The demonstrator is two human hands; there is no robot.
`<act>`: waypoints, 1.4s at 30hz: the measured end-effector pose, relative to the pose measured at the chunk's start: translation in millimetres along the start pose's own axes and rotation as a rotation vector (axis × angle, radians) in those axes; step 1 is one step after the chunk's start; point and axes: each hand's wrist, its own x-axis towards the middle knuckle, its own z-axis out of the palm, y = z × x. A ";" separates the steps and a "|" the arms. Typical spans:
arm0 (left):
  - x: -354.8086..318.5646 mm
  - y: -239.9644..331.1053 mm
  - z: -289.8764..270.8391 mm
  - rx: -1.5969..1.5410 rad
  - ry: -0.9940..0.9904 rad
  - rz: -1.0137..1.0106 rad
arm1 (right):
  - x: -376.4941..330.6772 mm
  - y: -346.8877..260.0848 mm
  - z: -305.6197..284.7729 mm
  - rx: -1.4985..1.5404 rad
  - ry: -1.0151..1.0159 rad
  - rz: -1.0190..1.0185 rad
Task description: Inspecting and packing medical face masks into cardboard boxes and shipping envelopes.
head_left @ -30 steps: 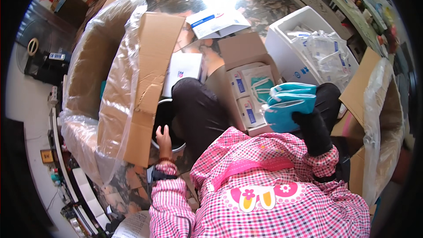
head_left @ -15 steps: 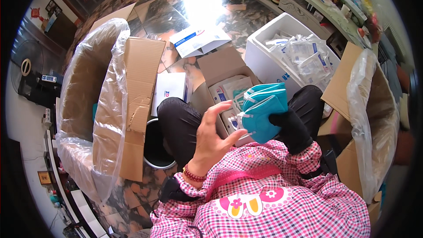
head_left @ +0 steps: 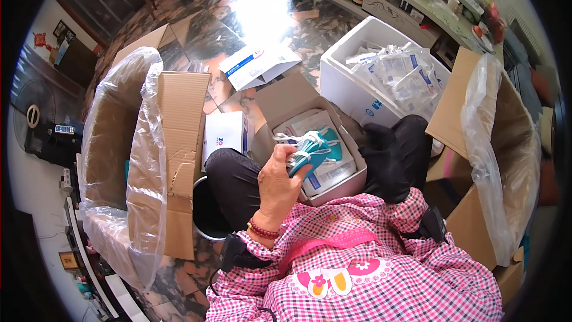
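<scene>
My bare left hand (head_left: 281, 177) pinches a bundle of folded teal face masks (head_left: 319, 148) by their gathered white ear straps. The masks hang over an open carton (head_left: 357, 176) between my knees. Flat clear packets with blue and white print (head_left: 329, 180) lie inside that carton, partly covered by the masks and my fingers. My right hand (head_left: 384, 158), in a black glove, is beside the carton's right wall in front of my dark trouser leg. Its fingers look stretched out and hold nothing, though black on black blurs their outline.
A white foam box (head_left: 357, 92) full of clear packets stands beyond my right knee. Large plastic-lined cartons flank me, left (head_left: 146, 203) and right (head_left: 485, 161). Left of the carton are a white box (head_left: 223, 134) and a dark bin (head_left: 208, 209). A flattened white box (head_left: 259, 62) lies ahead.
My right hand has let go of the masks and moved down beside the carton. My left hand, open before, now grips the straps, with the masks lower over the carton.
</scene>
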 end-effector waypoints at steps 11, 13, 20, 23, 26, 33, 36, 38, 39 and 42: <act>-11.3 -3.9 -5.9 -0.087 -0.277 0.093 | 12.8 -40.2 14.8 -0.769 -0.548 -0.553; -12.9 -4.5 -7.0 -0.221 -0.318 -0.027 | 6.7 -36.3 17.3 -0.648 -0.488 -0.483; -11.4 3.1 -5.5 -0.318 -0.373 -0.059 | -3.1 -32.5 22.1 -0.364 -0.495 -0.348; -3.1 8.2 -6.4 0.225 -0.282 0.394 | -6.8 -36.2 25.8 -0.340 -0.521 -0.329; 2.8 11.0 0.8 0.332 -0.284 0.274 | -13.9 -31.5 34.3 -0.186 -0.434 -0.229; 0.1 9.1 15.7 0.353 -0.215 0.228 | -4.8 -42.2 37.6 -0.594 -0.429 -0.472; 3.8 8.7 12.2 0.337 -0.207 0.241 | 4.3 -45.8 37.6 -0.696 -0.466 -0.631; 6.8 3.8 10.3 0.353 -0.205 0.224 | 9.7 -43.0 39.6 -0.738 -0.488 -0.759; 8.3 1.5 10.1 0.363 -0.208 0.211 | 10.0 -42.0 41.3 -0.737 -0.489 -0.759; 12.5 0.2 8.7 0.403 -0.219 0.214 | 10.0 -39.1 48.8 -0.914 -0.505 -0.830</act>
